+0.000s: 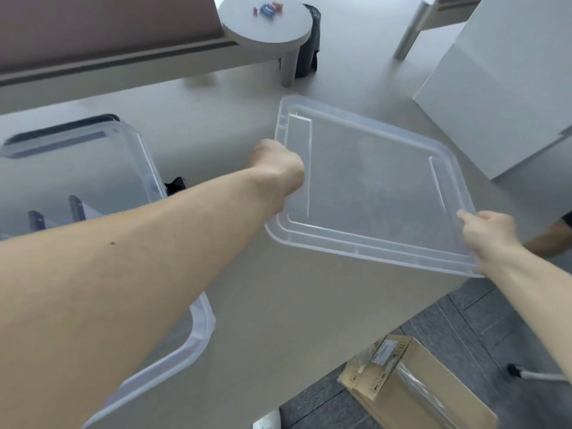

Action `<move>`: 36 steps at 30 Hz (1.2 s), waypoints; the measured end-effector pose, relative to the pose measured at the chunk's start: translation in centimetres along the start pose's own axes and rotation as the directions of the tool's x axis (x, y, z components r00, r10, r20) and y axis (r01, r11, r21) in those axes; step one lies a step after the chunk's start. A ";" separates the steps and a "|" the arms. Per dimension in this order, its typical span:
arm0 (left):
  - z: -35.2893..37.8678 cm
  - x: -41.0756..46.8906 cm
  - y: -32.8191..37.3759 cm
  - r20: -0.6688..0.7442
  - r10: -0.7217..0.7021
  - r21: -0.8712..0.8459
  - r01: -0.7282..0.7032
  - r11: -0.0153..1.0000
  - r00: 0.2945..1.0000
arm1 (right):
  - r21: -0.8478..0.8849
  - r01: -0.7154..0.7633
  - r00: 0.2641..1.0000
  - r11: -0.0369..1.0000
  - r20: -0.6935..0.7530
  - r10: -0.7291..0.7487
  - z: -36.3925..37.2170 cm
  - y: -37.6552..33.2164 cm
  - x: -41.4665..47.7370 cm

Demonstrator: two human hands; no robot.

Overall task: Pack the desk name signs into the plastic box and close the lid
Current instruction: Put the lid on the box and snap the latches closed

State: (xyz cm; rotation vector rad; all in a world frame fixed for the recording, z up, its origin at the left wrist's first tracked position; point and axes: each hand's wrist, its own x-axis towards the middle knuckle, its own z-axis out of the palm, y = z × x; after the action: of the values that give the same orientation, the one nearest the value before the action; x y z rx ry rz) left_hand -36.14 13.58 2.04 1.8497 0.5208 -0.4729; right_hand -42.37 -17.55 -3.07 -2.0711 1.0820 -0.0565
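Note:
A clear plastic lid (371, 187) is held above the beige table, to the right of the box. My left hand (278, 165) grips the lid's left edge, my right hand (492, 236) grips its near right corner. The clear plastic box (148, 162) stands open at the left, largely hidden behind my left forearm. Inside it, desk name signs (77, 209) with dark edges stand upright; only two tops show.
A round grey side table (266, 29) with small coloured items stands at the back. A white cabinet (501, 88) is at the right. A cardboard package (418, 385) lies on the dark floor beyond the table's near right edge. A small black object (176, 184) sits beside the box.

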 end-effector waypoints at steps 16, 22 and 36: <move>-19.4 -8.0 2.2 -0.505 0.208 -0.145 -0.319 0.937 0.838 | 0.417 0.146 0.982 0.897 0.047 -0.181 -0.7 -15.4 -11.1; -26.7 -13.0 0.6 -0.623 0.190 -0.132 -0.342 0.930 0.758 | 0.418 0.218 0.960 0.882 0.072 -0.272 -0.3 -19.6 -19.5; -37.1 -24.2 -0.6 -0.749 0.219 -0.110 -0.443 0.890 0.625 | 0.333 0.410 0.892 0.849 0.048 -0.449 -3.1 -26.1 -32.0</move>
State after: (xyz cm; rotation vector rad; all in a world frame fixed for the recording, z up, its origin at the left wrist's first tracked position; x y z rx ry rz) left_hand -53.84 45.89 26.75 1.7392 0.6944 0.6179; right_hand -46.21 11.94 25.71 -1.9534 0.4742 -0.3009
